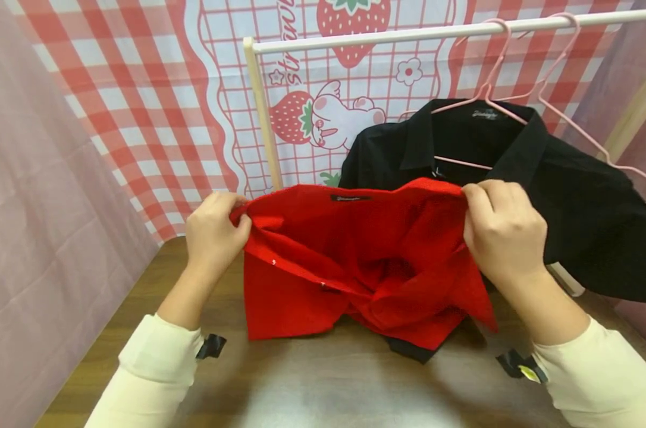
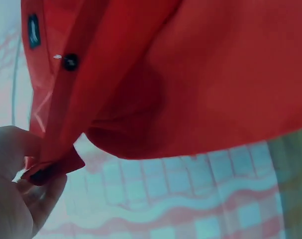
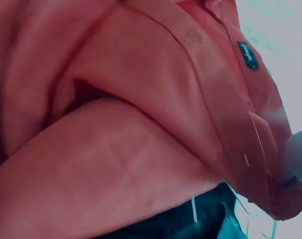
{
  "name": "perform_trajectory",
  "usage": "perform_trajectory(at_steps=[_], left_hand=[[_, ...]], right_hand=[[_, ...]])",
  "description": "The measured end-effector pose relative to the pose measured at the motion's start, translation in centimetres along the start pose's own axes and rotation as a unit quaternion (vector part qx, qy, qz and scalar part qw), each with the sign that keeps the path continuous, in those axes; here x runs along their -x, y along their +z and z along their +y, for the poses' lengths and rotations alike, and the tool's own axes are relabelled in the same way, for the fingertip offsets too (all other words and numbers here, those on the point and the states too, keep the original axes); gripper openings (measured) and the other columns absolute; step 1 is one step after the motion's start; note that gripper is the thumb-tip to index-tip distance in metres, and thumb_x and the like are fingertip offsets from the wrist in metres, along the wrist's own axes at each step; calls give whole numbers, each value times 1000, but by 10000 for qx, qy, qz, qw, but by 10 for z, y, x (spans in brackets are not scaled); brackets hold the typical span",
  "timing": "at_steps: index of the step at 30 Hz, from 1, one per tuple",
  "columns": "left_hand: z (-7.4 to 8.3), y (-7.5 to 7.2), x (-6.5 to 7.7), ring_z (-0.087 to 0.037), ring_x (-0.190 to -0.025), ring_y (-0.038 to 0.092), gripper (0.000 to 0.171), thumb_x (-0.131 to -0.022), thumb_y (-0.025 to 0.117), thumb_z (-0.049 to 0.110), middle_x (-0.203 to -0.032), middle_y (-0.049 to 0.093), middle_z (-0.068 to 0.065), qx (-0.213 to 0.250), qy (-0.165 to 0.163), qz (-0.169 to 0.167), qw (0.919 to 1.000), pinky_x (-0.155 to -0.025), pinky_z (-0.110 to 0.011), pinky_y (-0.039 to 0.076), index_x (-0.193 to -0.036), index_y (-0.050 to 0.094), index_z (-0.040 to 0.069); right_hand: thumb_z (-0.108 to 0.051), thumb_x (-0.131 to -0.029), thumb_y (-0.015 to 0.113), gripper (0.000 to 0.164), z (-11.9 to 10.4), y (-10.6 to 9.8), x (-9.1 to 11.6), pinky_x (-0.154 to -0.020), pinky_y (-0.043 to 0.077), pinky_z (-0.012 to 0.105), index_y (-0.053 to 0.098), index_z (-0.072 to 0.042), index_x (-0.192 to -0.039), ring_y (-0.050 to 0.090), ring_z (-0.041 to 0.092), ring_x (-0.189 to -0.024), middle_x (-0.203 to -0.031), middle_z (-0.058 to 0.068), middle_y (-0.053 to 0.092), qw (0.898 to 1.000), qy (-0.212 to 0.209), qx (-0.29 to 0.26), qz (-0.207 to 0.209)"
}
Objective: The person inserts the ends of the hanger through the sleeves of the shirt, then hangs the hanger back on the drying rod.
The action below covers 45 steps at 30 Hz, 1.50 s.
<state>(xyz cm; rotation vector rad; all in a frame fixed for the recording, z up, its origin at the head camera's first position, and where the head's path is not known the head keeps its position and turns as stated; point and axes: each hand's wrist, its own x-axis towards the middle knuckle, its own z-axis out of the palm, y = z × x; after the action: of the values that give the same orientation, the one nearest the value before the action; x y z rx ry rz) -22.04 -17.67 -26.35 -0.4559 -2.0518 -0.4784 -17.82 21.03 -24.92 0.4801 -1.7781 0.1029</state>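
A red button-front garment hangs stretched between my two hands, with a small black label inside its upper edge. My left hand pinches its left upper corner; in the left wrist view, a dark button shows on the red band above those fingers. The other upper corner is gripped by my right hand, which is only partly seen at the edge of the right wrist view. Red cloth sags in folds between the hands, and its lower edge hangs over the wooden table. Whether it is a shirt or shorts I cannot tell.
A black collared shirt hangs behind and to the right on a pink hanger. A second pink hanger shares the white rail. Something black pokes out below the red cloth, above the wooden table.
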Motion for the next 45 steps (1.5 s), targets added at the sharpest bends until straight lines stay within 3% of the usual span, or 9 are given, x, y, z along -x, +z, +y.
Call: perform_trajectory(at_steps=[3,7,15,18,21,27,32,36,45], left_hand=[[17,0,-1,-30,-73,64,17,-76,65,0,-82,68,-13,82,14,-384,9992,-55,-44,49,-92,72,2],[34,5,2,-24,-68,62,18,-75,67,1,-80,68,-9,246,-188,-1155,9928,-54,-39,48,-92,72,5],[50,21,16,-19,-72,63,23,-74,70,3,-78,68,-3,840,-967,-2428,9616,-64,-38,51,-96,72,8],[51,27,22,-18,-74,62,25,-74,70,3,-79,67,-2,1122,-1352,-2842,9425,-66,-36,50,-98,71,8],[50,31,28,-17,-74,58,28,-74,70,2,-79,64,-1,1398,-1712,-3281,9184,-64,-33,48,-101,69,7],[48,39,38,-14,-61,51,33,-76,71,-3,-74,57,-4,2056,-2478,-4155,8507,-56,-28,48,-108,66,1],[46,43,46,-13,-46,50,26,-83,71,5,-74,60,-5,2449,-2924,-4364,8149,-46,-30,50,-108,66,-1],[46,42,46,-14,-47,54,21,-85,69,6,-77,63,-6,2457,-2944,-4263,8193,-46,-33,52,-104,67,-1],[40,37,32,-13,-58,54,14,-78,72,2,-65,58,-1,1490,-2028,-4381,8630,-58,-28,48,-92,72,5]], right_hand=[[1,-93,45,18,7,-3,-3,-52,44,59,62,8,-92,52,48,-72,-85,27,59,9993,201,283,133],[-1,-94,43,21,18,-6,5,-46,43,60,61,9,-92,51,47,-69,-84,28,57,9979,283,448,-372],[5,-80,53,11,24,-4,39,-43,44,57,60,7,-88,51,41,-62,-77,23,55,9846,548,49,-1661],[6,-75,57,15,21,-4,50,-48,47,53,62,5,-89,54,37,-63,-78,20,58,9658,953,-373,-2382],[6,-74,61,18,19,-4,58,-52,49,46,65,3,-91,54,28,-62,-80,16,61,9344,1401,-812,-3172],[4,-75,67,21,20,-2,70,-56,46,36,65,2,-96,53,22,-64,-80,10,63,8678,1970,-1461,-4322],[0,-77,72,21,22,-3,72,-58,48,35,66,0,-97,59,20,-67,-78,6,65,8513,2024,-1679,-4540],[-3,-78,74,19,22,-6,69,-60,51,36,67,-1,-96,62,20,-70,-80,5,67,8500,1997,-1769,-4541],[-5,-78,75,19,28,-23,54,-62,52,37,68,-2,-95,63,18,-70,-83,5,67,8600,1738,-1704,-4484]])
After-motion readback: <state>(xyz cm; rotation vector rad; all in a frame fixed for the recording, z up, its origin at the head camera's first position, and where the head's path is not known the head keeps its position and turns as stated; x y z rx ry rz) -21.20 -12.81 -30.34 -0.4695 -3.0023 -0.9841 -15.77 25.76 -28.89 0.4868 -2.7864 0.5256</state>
